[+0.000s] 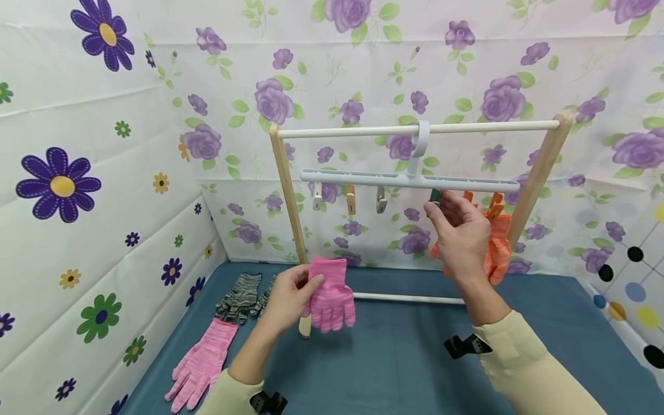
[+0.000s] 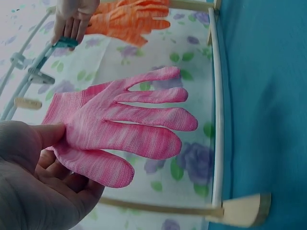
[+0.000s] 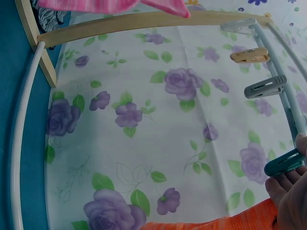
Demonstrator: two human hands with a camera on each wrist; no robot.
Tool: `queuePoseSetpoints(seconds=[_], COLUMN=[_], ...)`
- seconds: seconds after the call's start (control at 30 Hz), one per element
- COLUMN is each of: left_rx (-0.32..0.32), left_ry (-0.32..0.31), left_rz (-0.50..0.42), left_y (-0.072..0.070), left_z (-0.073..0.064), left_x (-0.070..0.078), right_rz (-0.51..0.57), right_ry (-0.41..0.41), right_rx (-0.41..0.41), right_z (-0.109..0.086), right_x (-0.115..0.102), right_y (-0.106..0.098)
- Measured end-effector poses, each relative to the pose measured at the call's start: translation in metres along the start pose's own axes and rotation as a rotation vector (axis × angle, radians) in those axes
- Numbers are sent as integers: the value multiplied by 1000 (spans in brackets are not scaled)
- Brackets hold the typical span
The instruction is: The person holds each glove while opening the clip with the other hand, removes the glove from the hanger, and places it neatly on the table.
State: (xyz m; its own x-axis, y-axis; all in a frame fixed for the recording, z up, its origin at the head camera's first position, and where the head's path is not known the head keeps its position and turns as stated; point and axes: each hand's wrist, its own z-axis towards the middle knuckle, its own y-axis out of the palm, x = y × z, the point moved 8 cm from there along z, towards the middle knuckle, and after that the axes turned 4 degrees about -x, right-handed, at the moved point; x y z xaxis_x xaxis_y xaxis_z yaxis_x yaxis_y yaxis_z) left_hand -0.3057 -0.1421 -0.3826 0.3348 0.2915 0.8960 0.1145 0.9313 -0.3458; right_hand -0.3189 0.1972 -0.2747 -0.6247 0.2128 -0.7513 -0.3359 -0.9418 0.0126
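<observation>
My left hand [image 1: 287, 297] pinches a pink knit glove [image 1: 332, 297] near its cuff, thumb in front, with the glove's fingers pointing down. It is held in the air in front of the rack, below the hanger. My right hand [image 1: 463, 239] is raised to a pale blue hanger [image 1: 363, 177] and pinches a dark green clothespin [image 3: 284, 163] hanging from its bar. Orange gloves [image 1: 499, 248] hang just right of that hand from orange clothespins [image 1: 495, 206], partly hidden behind it. White [image 1: 317, 197], tan [image 1: 351, 200] and grey [image 1: 381, 200] clothespins dangle along the hanger's left half.
The hanger hooks over the top rod [image 1: 487, 127] of a wooden-sided rack [image 1: 287, 196] standing on a blue surface [image 1: 384, 357]. A second pink glove [image 1: 204, 363] and dark grey mottled gloves [image 1: 241, 297] lie at the left. Flowered sheets [image 1: 332, 69] form walls behind and beside.
</observation>
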Motion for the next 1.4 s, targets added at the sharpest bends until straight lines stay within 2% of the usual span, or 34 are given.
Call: queuePoseSetpoints(seconds=[0.2, 0.5, 0.8, 0.97, 1.23, 1.4], left_rx=[25, 47, 44, 24, -42, -78], left_ry=[-24, -113, -204, -264, -338, -355], left_rz=[40, 131, 196, 224, 262, 291], left_y=[-22, -50, -70, -79, -89, -95], left_z=[-11, -31, -44, -53, -66, -73], left_x=[-10, -27, -44, -55, -73, -83], right_rz=[-6, -4, -8, -14, -18, -19], right_ry=[2, -11, 3, 7, 6, 8], right_rx=[3, 6, 1, -4, -5, -6], right_z=[0, 0, 1, 0, 0, 0], right_x=[1, 1, 2, 4, 4, 3], right_y=[-2, -4, -4, -5, -7, -8])
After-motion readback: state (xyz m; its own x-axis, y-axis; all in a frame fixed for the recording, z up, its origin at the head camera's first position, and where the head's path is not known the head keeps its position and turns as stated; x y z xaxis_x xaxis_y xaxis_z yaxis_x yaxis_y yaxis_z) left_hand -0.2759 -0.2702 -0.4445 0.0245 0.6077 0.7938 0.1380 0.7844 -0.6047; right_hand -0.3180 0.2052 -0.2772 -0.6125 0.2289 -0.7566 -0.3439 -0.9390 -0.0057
